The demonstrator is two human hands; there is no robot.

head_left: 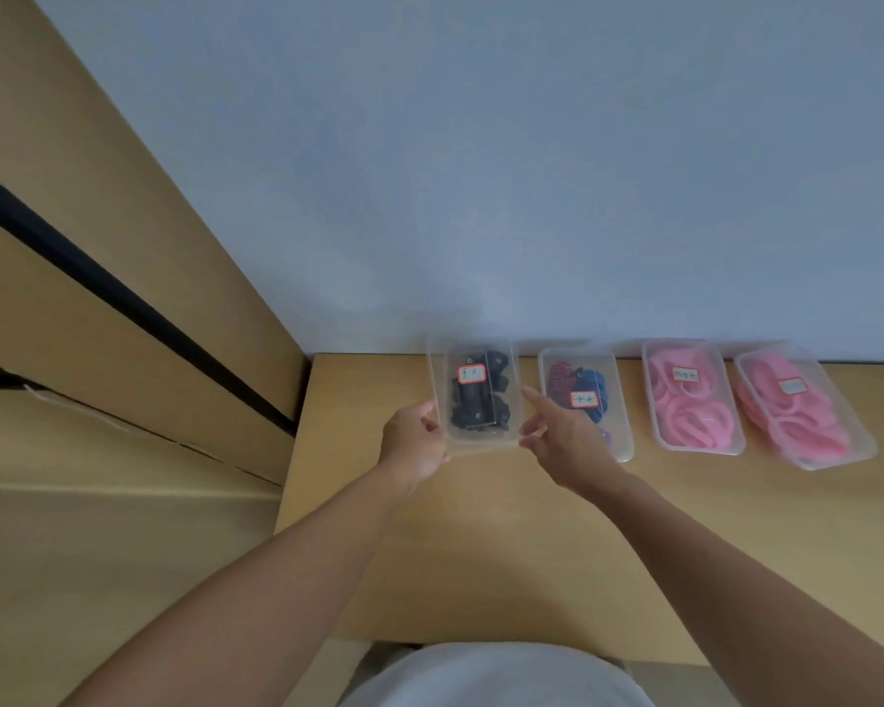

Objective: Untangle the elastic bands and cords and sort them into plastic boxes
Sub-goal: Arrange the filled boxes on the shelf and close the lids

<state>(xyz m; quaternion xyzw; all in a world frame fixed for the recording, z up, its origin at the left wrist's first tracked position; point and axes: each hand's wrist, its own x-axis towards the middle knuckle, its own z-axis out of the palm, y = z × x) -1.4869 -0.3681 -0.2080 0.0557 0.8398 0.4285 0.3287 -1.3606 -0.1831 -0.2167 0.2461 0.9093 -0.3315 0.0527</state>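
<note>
Four clear plastic boxes stand in a row along the wall on the wooden table (481, 543). The leftmost box (509, 431) holds black elastic bands (475, 405) and bears a red-framed label. My left hand (413, 443) grips this box's near left edge. My right hand (562, 441) is at its near right corner, index finger stretched along the right wall, thumb and curled fingers pinching the rim. To the right stand a box with dark red and blue cords (580, 387) and two boxes of pink bands (692, 400) (799, 410).
A blue-grey wall (532, 170) rises directly behind the boxes. Wooden panels with a black strip (123, 298) close off the left side beyond the table's left edge. Bare wood lies between the boxes and my body.
</note>
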